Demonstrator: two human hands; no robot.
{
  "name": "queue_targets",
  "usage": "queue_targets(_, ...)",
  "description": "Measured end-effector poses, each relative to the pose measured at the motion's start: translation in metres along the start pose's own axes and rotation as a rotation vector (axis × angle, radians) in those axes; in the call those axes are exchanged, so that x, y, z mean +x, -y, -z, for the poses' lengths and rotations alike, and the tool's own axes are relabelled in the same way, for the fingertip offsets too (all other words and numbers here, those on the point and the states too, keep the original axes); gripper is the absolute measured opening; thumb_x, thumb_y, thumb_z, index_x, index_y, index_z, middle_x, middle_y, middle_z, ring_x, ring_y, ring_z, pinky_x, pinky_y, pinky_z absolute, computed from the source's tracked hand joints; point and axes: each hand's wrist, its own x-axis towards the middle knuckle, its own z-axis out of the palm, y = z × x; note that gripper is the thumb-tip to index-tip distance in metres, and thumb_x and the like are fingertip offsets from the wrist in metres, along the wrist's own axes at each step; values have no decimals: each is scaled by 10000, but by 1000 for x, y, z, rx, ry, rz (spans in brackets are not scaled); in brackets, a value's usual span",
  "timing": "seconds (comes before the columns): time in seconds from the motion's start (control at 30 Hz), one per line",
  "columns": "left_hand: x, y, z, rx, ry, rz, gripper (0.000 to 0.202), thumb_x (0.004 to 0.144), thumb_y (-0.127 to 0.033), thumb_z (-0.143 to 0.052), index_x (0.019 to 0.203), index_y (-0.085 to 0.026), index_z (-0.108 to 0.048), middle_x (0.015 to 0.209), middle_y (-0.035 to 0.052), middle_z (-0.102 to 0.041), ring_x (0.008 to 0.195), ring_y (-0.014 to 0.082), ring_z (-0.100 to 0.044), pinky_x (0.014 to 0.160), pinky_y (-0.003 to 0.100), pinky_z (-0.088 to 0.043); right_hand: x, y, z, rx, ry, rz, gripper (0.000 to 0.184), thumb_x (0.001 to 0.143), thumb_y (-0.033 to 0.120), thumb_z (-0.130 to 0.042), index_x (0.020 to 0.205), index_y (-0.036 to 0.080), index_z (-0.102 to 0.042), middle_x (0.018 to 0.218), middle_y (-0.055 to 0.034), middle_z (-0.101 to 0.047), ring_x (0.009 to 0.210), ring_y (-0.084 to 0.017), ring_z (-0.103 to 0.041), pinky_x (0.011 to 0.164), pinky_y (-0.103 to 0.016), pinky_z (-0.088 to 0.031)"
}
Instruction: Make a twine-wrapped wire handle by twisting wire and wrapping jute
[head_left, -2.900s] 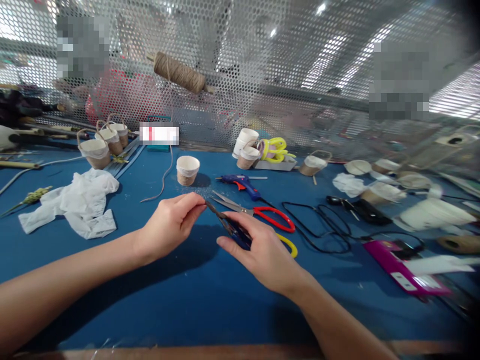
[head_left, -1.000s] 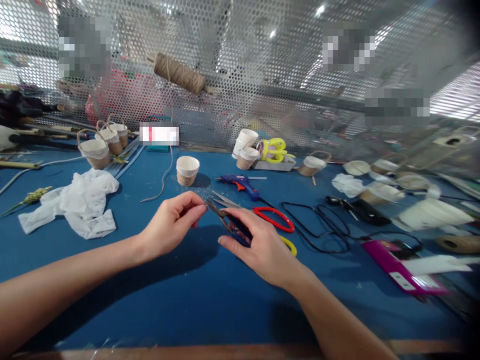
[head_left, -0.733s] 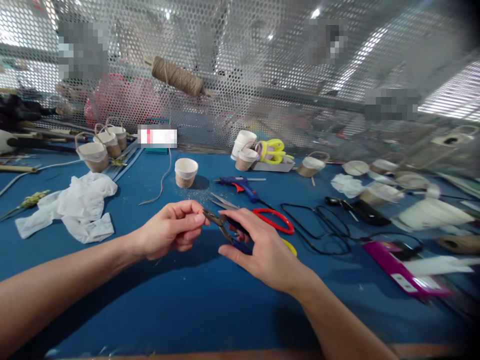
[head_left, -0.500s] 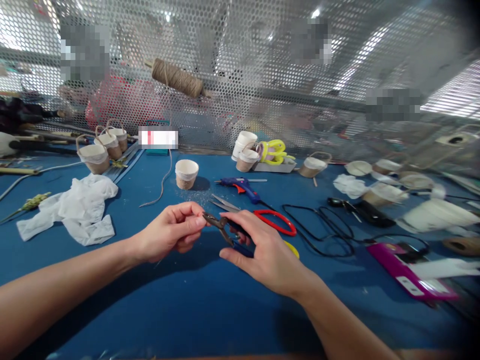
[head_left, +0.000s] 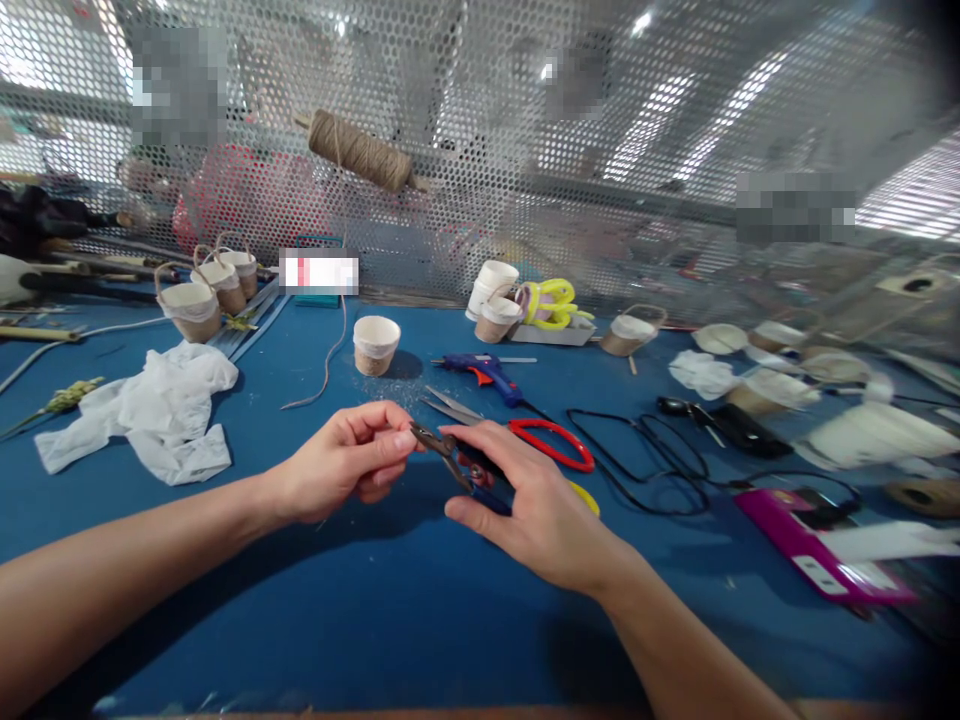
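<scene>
My right hand (head_left: 529, 495) is wrapped round the dark-blue handles of a pair of pliers (head_left: 442, 447), whose jaws point left. The jaw tips meet the fingertips of my left hand (head_left: 349, 460). Those fingers are pinched together on something too small to make out. Just beyond my hands stands a small paper-lined pot (head_left: 376, 347) without a handle. Past the pliers lie scissors (head_left: 454, 405) with red handles, their blades pointing left, and a blue glue gun (head_left: 480, 370) with its nozzle to the left.
White cloth (head_left: 154, 410) lies crumpled at the left, near small handled baskets (head_left: 189, 312). A twine spool (head_left: 360, 150) hangs against the perforated metal screen (head_left: 480, 200). Black cable (head_left: 641, 465) loops at the right towards a magenta power strip (head_left: 814, 550). More pots (head_left: 628, 335) stand along the back.
Both hands stay nearly in place, the pliers' jaws still at my left fingertips. My right hand has shifted very slightly right. The view has moved a little.
</scene>
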Motion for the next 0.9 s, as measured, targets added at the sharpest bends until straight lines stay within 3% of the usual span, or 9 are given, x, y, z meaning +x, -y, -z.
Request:
queue_targets(0.23,0,-1,1,-59,40,69,197,751,-326,-603,744,-163,-492,437,-90,-354,351,15,-204,360,144,-161,1,2,2,8,12,-9,442,771,466,-534,1119,193,-518,930,-86,-625,832,-220,-610,689,-352,-523)
queue_targets(0.37,1,-3,4,-44,69,141,211,756,-351,-587,747,-166,-486,436,-96,-342,346,14,-177,357,150,-163,1,3,5,37,53,-31,424,762,473,-543,1091,206,-544,970,-84,-631,869,-230,-612,669,-341,-532)
queue_targets(0.53,2,-4,0,405,-82,-19,213,797,-354,-512,736,-152,-483,527,-51,-454,433,41,-343,400,162,-233,2,5,3,123,17,-109,397,776,433,-541,1088,187,-540,1023,-89,-626,904,-221,-612,731,-349,-532)
queue_targets(0.67,1,-3,-4,618,-151,-141,215,829,-337,-445,777,-143,-522,532,-55,-428,479,55,-363,440,178,-284,3,5,0,152,18,-110,388,783,414,-540,1098,189,-530,1041,-85,-620,925,-213,-606,764,-350,-524)
queue_targets(0.9,2,0,0,404,-132,-80,245,824,-387,-455,767,-153,-500,465,-81,-386,395,38,-296,392,171,-226,2,3,-1,6,-13,-85,485,767,434,-552,1153,146,-485,1064,-132,-582,965,-248,-573,777,-399,-507)
